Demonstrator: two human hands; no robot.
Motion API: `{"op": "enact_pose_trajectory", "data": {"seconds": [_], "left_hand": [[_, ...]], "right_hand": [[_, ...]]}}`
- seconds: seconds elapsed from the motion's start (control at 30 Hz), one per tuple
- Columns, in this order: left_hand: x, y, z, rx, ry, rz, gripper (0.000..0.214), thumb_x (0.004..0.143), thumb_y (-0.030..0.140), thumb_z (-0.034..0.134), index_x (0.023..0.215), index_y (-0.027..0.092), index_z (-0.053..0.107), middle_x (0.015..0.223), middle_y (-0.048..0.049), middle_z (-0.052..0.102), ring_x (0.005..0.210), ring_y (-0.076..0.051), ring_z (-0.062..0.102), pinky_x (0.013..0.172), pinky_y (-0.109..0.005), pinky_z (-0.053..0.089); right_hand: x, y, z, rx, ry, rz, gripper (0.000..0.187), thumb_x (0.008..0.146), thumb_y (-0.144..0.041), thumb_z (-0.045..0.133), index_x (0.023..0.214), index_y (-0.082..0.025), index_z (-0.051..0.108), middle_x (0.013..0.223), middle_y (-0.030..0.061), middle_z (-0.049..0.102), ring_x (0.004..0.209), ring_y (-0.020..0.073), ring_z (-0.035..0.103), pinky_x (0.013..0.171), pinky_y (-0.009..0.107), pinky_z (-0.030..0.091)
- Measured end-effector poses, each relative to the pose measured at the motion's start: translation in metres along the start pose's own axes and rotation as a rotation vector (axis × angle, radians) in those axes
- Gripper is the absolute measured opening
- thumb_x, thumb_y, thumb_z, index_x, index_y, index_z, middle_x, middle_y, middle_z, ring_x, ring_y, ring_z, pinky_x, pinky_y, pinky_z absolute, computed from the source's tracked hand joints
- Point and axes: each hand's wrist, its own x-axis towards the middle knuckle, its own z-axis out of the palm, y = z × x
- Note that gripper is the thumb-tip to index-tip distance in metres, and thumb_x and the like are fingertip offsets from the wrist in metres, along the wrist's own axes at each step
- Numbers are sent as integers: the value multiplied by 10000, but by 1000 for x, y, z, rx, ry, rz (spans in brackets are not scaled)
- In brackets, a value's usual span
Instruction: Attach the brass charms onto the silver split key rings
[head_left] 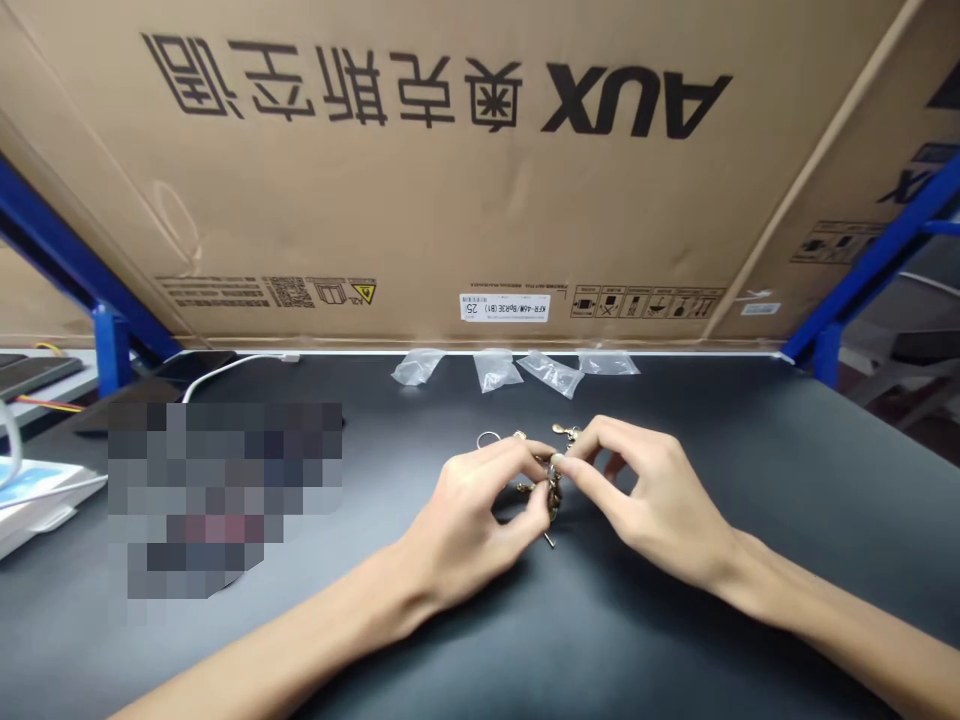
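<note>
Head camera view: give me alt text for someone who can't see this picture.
The left hand and right hand pinch a tangle of gold-toned jewellery above a black work table. Four small transparent plastic bags lie beyond the hands, in front of a large AUX cardboard box with upside-down print.

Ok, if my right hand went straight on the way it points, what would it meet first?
Your right hand already touches the gold chain; past that, probably your left hand.
</note>
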Motion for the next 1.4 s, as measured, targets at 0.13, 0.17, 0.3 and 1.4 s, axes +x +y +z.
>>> {"op": "enact_pose_trajectory", "data": {"seconds": [0.13,0.17,0.3,1.4], "left_hand": [[0,1,-1,16,-29,-34,104,862,94,548,814,181,580,941,-29,730,869,-140,687,808,-263,538],[0,1,-1,17,-31,-48,99,866,102,547,817,180,582,940,-29,730,853,-139,686,794,-259,536],[1,2,-2,7,-65,-111,101,883,127,525,835,183,595,919,-27,727,814,-142,675,774,-263,526],[1,-3,-8,266,28,-157,59,907,162,541,906,195,591,869,-7,693,794,-153,617,763,-313,473]], "right_hand": [[0,1,1,-3,-4,-35,177,936,-244,579,769,-195,608,738,-8,640,618,113,564,580,231,446],[0,2,1,-12,-3,-53,172,938,-239,575,775,-194,609,743,-6,640,619,113,563,581,232,445],[-2,6,4,-89,7,-178,147,962,-221,535,842,-192,615,780,15,645,670,130,581,624,249,455],[-1,11,2,-293,18,-387,127,989,-173,472,926,-177,581,856,42,659,756,151,596,656,267,455]]}}
